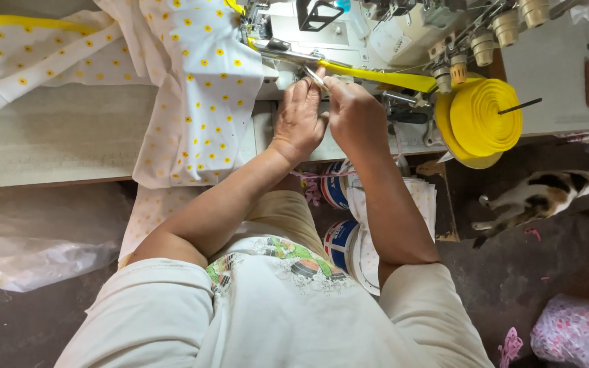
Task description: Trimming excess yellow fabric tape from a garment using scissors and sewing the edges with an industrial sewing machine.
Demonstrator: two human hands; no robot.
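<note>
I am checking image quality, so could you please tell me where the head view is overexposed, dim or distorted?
Head view: glare washes out the sewing machine top; the floor under the table is dim; wide-angle bending curves the table edge; both hands, left hand and right hand, are sharp.

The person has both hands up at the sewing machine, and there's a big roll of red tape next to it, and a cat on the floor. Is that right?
Not quite. The roll of tape is yellow, not red, as the head view shows. The rest holds: the left hand and right hand are at the sewing machine, and a cat is on the floor.
</note>
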